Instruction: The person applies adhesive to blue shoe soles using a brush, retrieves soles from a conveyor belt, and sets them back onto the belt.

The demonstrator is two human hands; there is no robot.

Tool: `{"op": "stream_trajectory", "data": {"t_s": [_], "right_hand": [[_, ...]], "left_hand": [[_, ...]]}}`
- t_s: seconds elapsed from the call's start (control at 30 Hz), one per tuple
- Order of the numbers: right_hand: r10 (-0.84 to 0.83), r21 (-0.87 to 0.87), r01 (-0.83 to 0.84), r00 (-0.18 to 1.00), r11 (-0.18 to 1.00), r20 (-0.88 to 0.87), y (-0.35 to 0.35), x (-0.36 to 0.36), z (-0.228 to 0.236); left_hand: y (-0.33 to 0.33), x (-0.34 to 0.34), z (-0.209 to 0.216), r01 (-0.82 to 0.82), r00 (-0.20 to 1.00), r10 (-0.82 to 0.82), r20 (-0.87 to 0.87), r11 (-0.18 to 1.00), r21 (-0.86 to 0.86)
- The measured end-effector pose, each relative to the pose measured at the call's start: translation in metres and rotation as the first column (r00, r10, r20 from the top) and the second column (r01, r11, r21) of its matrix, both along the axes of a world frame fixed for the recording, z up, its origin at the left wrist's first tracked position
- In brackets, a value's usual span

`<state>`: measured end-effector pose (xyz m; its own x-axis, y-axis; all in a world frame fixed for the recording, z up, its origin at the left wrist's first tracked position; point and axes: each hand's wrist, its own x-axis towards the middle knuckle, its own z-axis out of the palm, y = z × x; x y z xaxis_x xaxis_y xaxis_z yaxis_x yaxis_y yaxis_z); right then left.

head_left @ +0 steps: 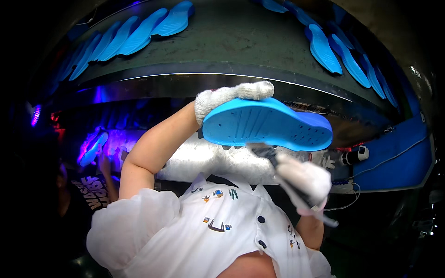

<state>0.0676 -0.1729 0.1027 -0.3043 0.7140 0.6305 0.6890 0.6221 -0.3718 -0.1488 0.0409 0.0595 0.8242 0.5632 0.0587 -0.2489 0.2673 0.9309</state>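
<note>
The gloved left hand (232,95) grips a blue sole (266,124), the right hand (303,178) clenches a brush (265,151) (blurred) before a dark conveyor (232,41).

The blue shoe sole (267,123) was held up in front of me, lying roughly level with its underside facing me. It showed moulded grooves through the middle and small holes at the toe and heel ends. The dark-bristled brush (265,151) was pressed against its lower edge, near the middle, blurred in view.
</note>
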Motion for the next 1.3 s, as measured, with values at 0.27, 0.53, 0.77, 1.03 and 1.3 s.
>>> {"op": "stream_trajectory", "data": {"t_s": [0.27,0.53,0.77,1.03,1.3], "right_hand": [[0.108,-0.049,-0.115,0.986,0.992,-0.124,0.019,-0.013,-0.013],[0.094,-0.121,-0.158,0.903,0.980,-0.418,0.006,-0.012,-0.022],[-0.188,-0.187,0.098,0.811,0.977,-0.555,-0.002,-0.015,-0.034],[-0.370,-0.386,0.052,0.428,0.921,-0.824,-0.017,-0.003,-0.052],[-0.538,-0.510,0.176,0.224,0.842,-0.812,0.000,0.002,-0.068]], "left_hand": [[-0.019,0.021,0.005,-0.136,0.988,0.105,-0.109,0.934,-0.329],[0.029,0.035,0.045,0.768,0.616,-0.436,0.656,0.518,-0.376],[-0.008,0.055,0.077,0.045,0.998,-0.057,-0.019,0.918,-0.393],[0.099,-0.046,0.091,0.318,0.202,0.960,0.194,-0.251,0.914],[0.142,-0.101,0.074,0.558,-0.178,0.970,-0.166,0.238,0.795]]}}
